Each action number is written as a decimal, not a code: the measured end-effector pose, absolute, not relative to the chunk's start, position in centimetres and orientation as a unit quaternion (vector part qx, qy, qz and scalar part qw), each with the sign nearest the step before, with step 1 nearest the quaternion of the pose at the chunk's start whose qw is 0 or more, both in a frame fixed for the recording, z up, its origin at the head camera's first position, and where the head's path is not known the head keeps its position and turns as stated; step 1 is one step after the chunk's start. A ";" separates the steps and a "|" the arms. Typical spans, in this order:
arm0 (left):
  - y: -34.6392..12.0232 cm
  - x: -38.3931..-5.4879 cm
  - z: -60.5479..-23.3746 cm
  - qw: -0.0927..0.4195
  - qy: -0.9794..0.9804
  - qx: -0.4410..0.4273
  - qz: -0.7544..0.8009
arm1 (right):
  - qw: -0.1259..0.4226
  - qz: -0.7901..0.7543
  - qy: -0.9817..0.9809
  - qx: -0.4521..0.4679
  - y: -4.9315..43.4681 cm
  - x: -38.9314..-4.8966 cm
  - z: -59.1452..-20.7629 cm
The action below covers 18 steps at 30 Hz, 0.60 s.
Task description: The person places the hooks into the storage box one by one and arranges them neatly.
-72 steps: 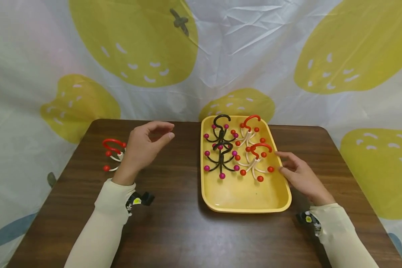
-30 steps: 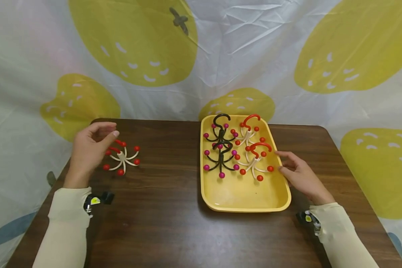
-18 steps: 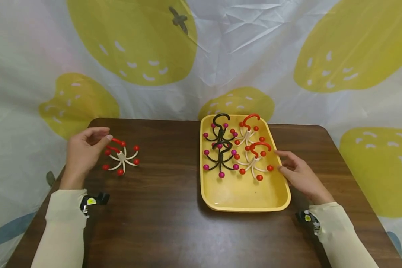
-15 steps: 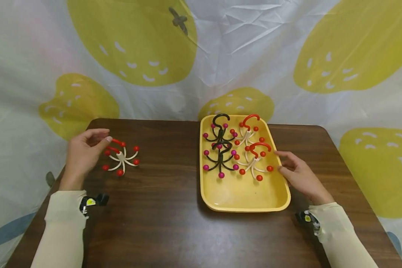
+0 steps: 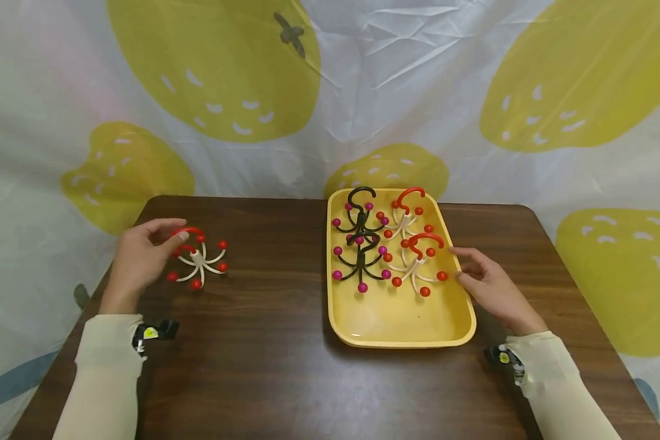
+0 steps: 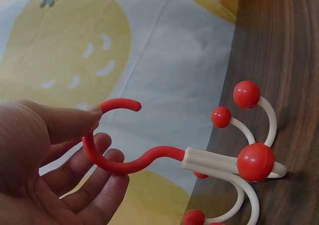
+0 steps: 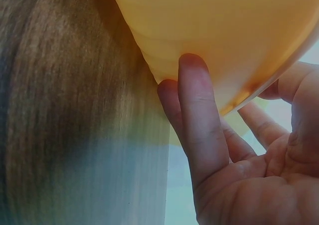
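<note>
My left hand [image 5: 134, 260] is at the left of the table, its thumb and fingers on the curved red hook of a swivel hook hanger [image 5: 198, 260]. The left wrist view shows the thumb pressing the hook [image 6: 124, 166] from one side with curled fingers on the other. White arms tipped with red balls spread from the hanger's stem close over the table. On the far side, my right hand [image 5: 495, 293] touches the right wall of a yellow tray [image 5: 398, 327]. In the right wrist view, extended fingers [image 7: 199, 110] rest against the tray's outer side.
Inside the tray stand two black hangers [image 5: 362, 260] with magenta balls, along its left. Two white hangers [image 5: 418, 266] with red hooks and balls stand along its right. A fruit-patterned curtain [image 5: 363, 110] hangs behind the brown table [image 5: 264, 342].
My left hand has moved left from the table's middle to the lone hanger and now pinches its hook, which has turned slightly upright. The right hand and tray have stayed put.
</note>
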State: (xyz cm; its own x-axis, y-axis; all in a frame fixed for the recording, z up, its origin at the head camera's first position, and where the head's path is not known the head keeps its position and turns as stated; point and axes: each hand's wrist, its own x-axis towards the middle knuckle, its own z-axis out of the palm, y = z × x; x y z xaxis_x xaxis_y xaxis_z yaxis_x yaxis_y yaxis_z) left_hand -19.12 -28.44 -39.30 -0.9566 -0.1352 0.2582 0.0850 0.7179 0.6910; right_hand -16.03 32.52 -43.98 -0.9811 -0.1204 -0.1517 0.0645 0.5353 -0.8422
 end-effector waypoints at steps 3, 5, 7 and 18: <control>-28.4 -19.0 -39.5 0.144 -0.918 0.012 -0.370 | 0.096 -0.480 0.872 -0.018 32.5 -16.0 -44.1; -28.4 -19.0 -39.6 0.149 -0.916 0.010 -0.371 | 0.097 -0.480 0.872 -0.017 32.5 -16.0 -44.1; -28.4 -19.0 -39.7 0.152 -0.915 0.008 -0.374 | 0.096 -0.480 0.872 -0.018 32.5 -16.0 -44.1; -28.3 -18.7 -39.6 0.162 -0.905 0.017 -0.393 | 0.095 -0.481 0.871 -0.017 32.5 -15.9 -43.8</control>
State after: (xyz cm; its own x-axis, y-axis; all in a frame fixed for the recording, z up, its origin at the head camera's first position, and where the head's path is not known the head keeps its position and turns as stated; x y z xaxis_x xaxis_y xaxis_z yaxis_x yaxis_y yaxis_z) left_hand -18.70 -28.34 -39.56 -0.9471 -0.1582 0.2791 0.0956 0.6913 0.7163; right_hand -15.94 32.50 -43.85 -0.9815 -0.1205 -0.1488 0.0618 0.5360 -0.8419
